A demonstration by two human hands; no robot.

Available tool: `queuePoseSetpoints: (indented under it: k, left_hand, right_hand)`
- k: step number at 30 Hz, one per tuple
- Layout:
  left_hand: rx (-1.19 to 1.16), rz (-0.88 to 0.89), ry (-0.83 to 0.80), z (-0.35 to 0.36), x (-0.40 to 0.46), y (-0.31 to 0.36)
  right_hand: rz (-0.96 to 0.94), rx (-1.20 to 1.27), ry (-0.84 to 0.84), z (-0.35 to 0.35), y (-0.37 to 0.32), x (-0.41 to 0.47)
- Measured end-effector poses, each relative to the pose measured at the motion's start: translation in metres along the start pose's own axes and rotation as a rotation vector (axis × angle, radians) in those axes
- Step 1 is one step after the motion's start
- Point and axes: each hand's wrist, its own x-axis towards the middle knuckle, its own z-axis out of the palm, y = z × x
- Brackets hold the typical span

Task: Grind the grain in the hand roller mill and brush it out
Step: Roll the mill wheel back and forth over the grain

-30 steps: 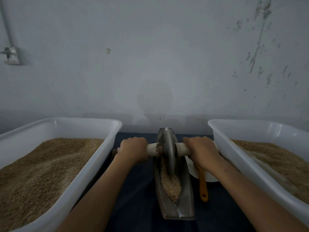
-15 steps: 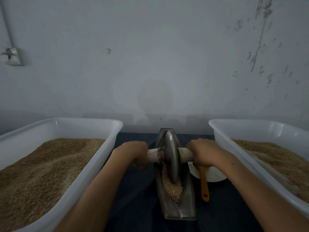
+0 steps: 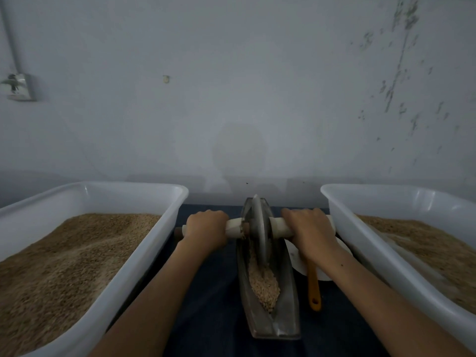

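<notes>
1. Your left hand (image 3: 206, 229) curls around the pale axle handle (image 3: 233, 228) left of the wheel, and your right hand (image 3: 307, 228) wraps the matching stub on the other side. Each grip is clamped on the handle, not loose. A hand on each side lets you press evenly and keeps the thin wheel from tipping.

2. The grinding wheel (image 3: 258, 235) stands upright on edge in the narrow boat-shaped trough (image 3: 288, 300), at the centre of the frame. It sits toward the trough's far end, so the channel guides its roll.

3. The grain (image 3: 265, 284) in the mill lies heaped in the near half of the trough, below the wheel in the picture. It looks coarse, so I judge the grinding unfinished.

4. Two white tubs flank the mill on the dark tabletop (image 3: 211, 305): the left tub (image 3: 164, 228) at lower left and the right tub (image 3: 360, 243) at lower right, both holding tan grain. Placed close, they likely serve as supply and collection, though which is which I cannot tell.

5. An orange handle (image 3: 314, 287), probably the brush's, lies just right of the trough, its head hidden under your right wrist over a white dish (image 3: 296, 256). It waits within easy reach for the brushing-out.
</notes>
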Motion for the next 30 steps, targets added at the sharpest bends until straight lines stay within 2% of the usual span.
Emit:
queuePoseSetpoints:
  k: [2, 5, 7, 9, 12, 15, 18, 21, 25, 30]
  left_hand:
    - [0.002, 0.003, -0.083, -0.003, -0.001, 0.000]
    - [-0.048, 0.004, -0.293, -0.010, -0.002, -0.003]
    - [-0.135, 0.020, -0.425, -0.012, -0.002, -0.005]
    - [-0.184, 0.034, -0.482, -0.013, -0.002, -0.006]
    - [-0.166, 0.024, -0.430, -0.013, -0.003, -0.005]
    - [-0.023, 0.011, -0.253, -0.011, -0.004, -0.001]
    - [0.031, 0.004, -0.040, -0.004, -0.002, 0.003]
    - [0.025, 0.007, 0.059, -0.001, -0.002, 0.004]
    - [0.034, 0.004, 0.022, -0.001, -0.003, 0.002]
    - [0.001, 0.013, -0.255, -0.010, -0.002, -0.002]
  right_hand:
    - [-0.011, -0.023, -0.136, -0.007, 0.000, 0.003]
    - [-0.036, -0.052, -0.398, -0.023, 0.000, 0.006]
    - [-0.057, -0.029, -0.459, -0.029, 0.002, 0.004]
    - [-0.065, 0.003, -0.473, -0.031, 0.002, -0.001]
    - [-0.049, 0.008, -0.466, -0.031, 0.001, 0.000]
    - [-0.015, -0.004, -0.416, -0.023, 0.001, 0.004]
    - [0.019, 0.003, -0.180, -0.007, 0.002, 0.001]
    - [0.028, -0.015, -0.018, 0.005, 0.001, -0.001]
    - [0.003, 0.003, -0.054, 0.002, 0.003, 0.000]
    - [-0.037, -0.016, -0.346, -0.020, 0.003, 0.003]
